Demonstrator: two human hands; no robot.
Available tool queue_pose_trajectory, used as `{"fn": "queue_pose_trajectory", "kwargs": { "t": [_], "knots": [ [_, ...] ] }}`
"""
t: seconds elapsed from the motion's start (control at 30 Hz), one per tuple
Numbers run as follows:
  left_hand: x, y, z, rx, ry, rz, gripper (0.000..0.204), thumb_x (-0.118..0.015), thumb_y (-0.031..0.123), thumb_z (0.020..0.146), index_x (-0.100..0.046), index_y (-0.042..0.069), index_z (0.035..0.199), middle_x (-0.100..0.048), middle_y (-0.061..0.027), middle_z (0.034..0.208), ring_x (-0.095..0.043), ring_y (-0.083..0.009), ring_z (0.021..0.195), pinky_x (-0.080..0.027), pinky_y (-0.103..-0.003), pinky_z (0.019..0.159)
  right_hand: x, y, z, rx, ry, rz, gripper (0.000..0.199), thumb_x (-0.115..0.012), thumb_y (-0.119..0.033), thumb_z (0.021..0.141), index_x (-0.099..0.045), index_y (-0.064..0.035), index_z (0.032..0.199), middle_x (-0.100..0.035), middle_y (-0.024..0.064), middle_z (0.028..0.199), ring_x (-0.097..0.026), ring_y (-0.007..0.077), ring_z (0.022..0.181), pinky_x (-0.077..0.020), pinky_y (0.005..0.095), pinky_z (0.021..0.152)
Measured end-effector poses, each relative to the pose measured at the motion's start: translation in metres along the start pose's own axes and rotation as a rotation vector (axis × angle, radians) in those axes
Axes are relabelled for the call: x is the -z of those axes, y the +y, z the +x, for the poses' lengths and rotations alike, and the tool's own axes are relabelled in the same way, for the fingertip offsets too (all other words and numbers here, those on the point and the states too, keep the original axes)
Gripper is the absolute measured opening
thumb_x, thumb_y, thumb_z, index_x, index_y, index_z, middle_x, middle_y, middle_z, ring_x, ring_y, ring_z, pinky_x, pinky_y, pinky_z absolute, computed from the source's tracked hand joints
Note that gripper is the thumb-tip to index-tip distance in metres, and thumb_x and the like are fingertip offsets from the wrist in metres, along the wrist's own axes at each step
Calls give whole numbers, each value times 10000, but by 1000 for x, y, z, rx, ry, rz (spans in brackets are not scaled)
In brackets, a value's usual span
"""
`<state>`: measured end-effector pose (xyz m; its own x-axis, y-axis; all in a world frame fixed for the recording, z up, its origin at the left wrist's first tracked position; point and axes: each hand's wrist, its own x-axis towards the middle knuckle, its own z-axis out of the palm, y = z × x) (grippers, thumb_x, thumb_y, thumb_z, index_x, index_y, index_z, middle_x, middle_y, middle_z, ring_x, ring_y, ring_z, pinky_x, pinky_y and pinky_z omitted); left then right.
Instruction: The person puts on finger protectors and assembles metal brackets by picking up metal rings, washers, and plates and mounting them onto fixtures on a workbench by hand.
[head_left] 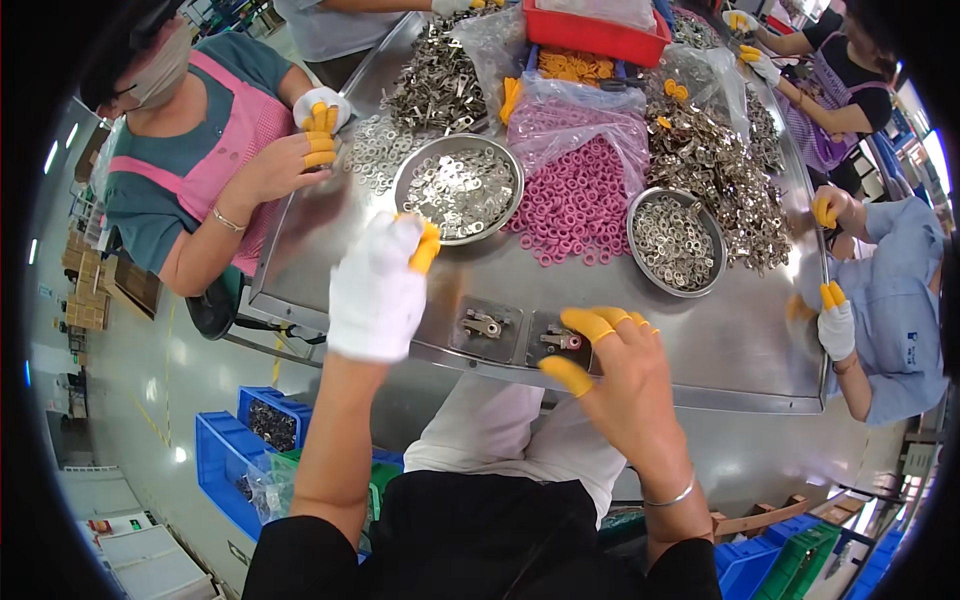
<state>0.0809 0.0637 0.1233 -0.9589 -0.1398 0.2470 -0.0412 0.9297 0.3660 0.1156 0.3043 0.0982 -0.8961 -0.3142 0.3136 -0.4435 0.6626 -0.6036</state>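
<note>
My left hand, in a white glove with yellow finger covers, is raised by the near-left rim of a round metal bowl of small flat silvery metal pieces. Its fingers are curled; whatever they hold is hidden. My right hand wears yellow covers on bare fingers. Thumb and fingers are apart, over the right side of a shallow clear tray. In that tray lies a metal clip with a pink ring. Metal clip parts lie in the similar tray on its left.
Pink rings spill from a plastic bag beyond the trays. A second bowl holds silvery washers, beside heaped metal clips. A red bin stands at the back. Co-workers sit left and right; blue crates stand below.
</note>
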Motion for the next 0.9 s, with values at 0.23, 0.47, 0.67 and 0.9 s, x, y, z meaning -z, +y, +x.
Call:
{"fn": "queue_pose_trajectory", "kwargs": {
  "t": [0.23, 0.47, 0.67, 0.9],
  "knots": [
    [-46, -18, 67, -171, -50, 148, 124, -616, 103, 822, -653, 71, 937, -627, -113, 928, -618, -335, 783, -489, -425, 697, -13, 21, -6, 104, 140, -67, 323, -731, -133, 780, -652, -113, 1093, -627, 49, 1081, -582, 251, 953, -437, 382, 865],
    [-46, -15, 68, -72, -27, 63, 142, -587, 52, 839, -622, 67, 975, -643, -100, 926, -616, -338, 785, -492, -425, 722, 31, 67, 1, -64, 350, -531, 255, -669, -40, 816, -671, -60, 1070, -591, 133, 1267, -565, 323, 1127, -350, 447, 1104],
    [-39, -19, 51, -67, 195, 213, 155, -579, 16, 826, -607, 67, 970, -660, -98, 909, -621, -331, 765, -494, -417, 718, 22, 80, 12, -56, 230, -365, 176, -674, -30, 821, -702, -28, 995, -619, 149, 1243, -585, 315, 1092, -365, 422, 1090],
    [-27, 10, -28, 34, -184, -425, 159, -571, -5, 829, -626, 60, 963, -662, -106, 894, -634, -278, 712, -507, -368, 676, 38, 79, 23, -138, 390, -156, 143, -710, -25, 798, -711, -28, 941, -668, 119, 1128, -620, 240, 949, -492, 345, 867]
  ]
}}
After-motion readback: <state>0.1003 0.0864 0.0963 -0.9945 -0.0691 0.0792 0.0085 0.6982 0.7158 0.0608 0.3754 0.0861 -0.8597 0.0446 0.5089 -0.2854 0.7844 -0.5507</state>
